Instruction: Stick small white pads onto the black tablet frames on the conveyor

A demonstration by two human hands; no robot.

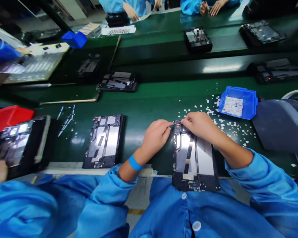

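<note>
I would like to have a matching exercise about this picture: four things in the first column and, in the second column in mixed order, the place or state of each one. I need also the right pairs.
Column one
1. Blue bin
2. Red bin
3. Blue wristband
4. The person's right hand

Column two
A. Near the left edge of the picture
B. Around the person's left wrist
C. At the far end of the device in front of the person
D. With small white pieces inside

Right pairs: 1-D, 2-A, 3-B, 4-C

Long glossy green worktables (149, 99), a white light reflection (222, 68), grey floor (139, 193) with a yellow stripe (136, 211).
</note>
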